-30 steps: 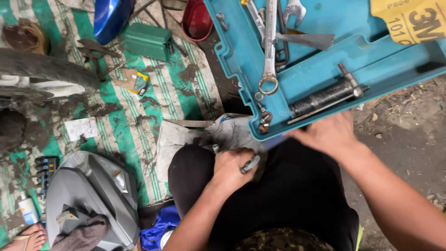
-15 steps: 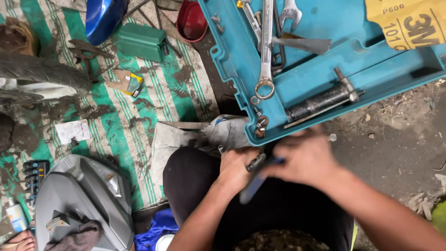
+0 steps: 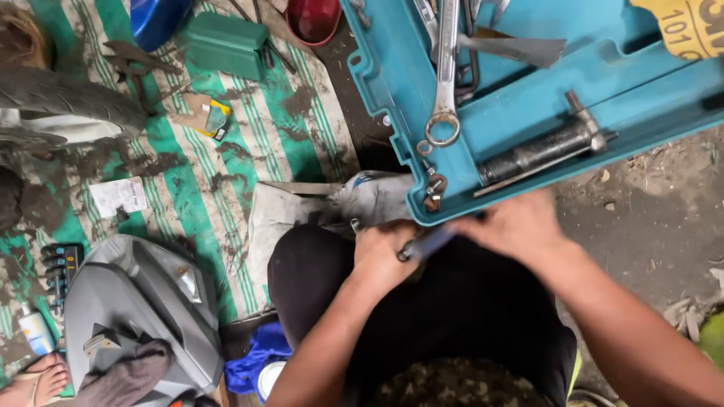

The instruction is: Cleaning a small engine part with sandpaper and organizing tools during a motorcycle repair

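Both hands working one small tool right over the lap, just under the toolbox edge

The left hand (image 3: 385, 252) is curled tight around the dark end of a small blue-handled tool (image 3: 424, 244), and the right hand (image 3: 520, 226) covers its other end. It's motion-blurred, so I can't tell for sure if it's actually clamped on it. The tool's long axis runs low-left to high-right, bridging the two hands, so both are basically on it, with the left showing the clearer hold. All of this sits just below the near edge of the open teal tool case (image 3: 392, 90), close to its near-left corner where a few nuts and washers (image 3: 431, 185) lie. A grey rag-like bundle (image 3: 373, 197) sits just left of that corner, touching the left hand's knuckles or nearly so. A combination wrench (image 3: 445, 68) lies lengthwise in the case, well apart from the hands.
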